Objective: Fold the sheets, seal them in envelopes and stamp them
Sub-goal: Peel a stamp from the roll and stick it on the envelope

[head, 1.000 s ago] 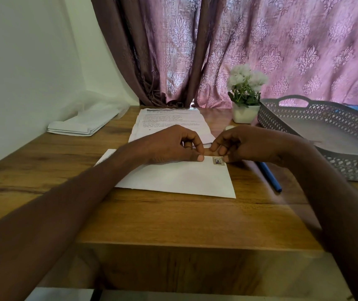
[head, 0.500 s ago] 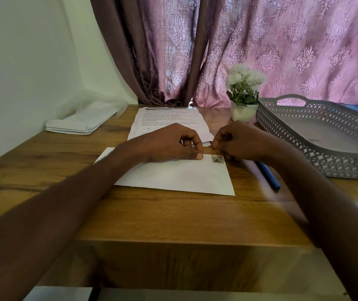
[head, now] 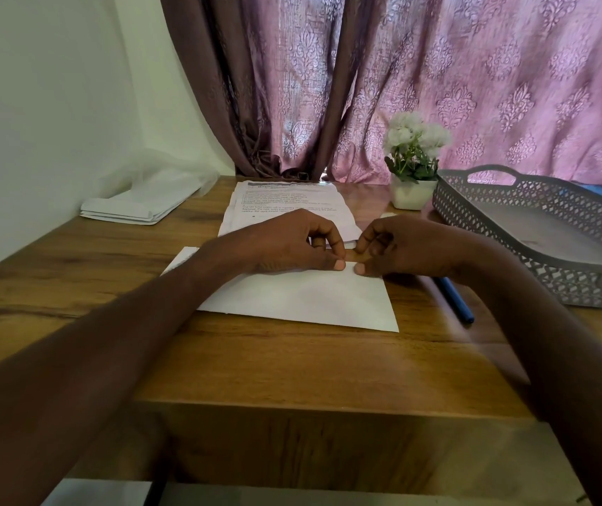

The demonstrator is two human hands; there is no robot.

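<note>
Envelope: a white envelope lies flat on the wooden table, in the middle of the frame, its long edges running left to right and slightly down to the right.
Left hand: the left hand rests on the envelope's upper edge, fingers curled, thumb tip pressed down on the paper near the upper right corner; whether it pinches anything I cannot tell.
Right hand: the right hand sits just beside the left, fingers curled, its thumb tip pressing the same upper edge; the two thumbs nearly touch. What lies under them is hidden.
Printed sheets: a stack of printed sheets lies beyond the hands, toward the curtain, its near end covered by the left hand.
Pen: a blue pen lies just right of the envelope, partly under the right wrist.
Tray: a grey lattice tray fills the right edge of the frame, near the right forearm.
Flower pot: a small white pot of flowers stands at the back, between sheets and tray.
Folded papers: a pile of white folded papers sits at the left, by the wall.
Open room: bare wood shows below the envelope down to the table's near edge, and left of it.
</note>
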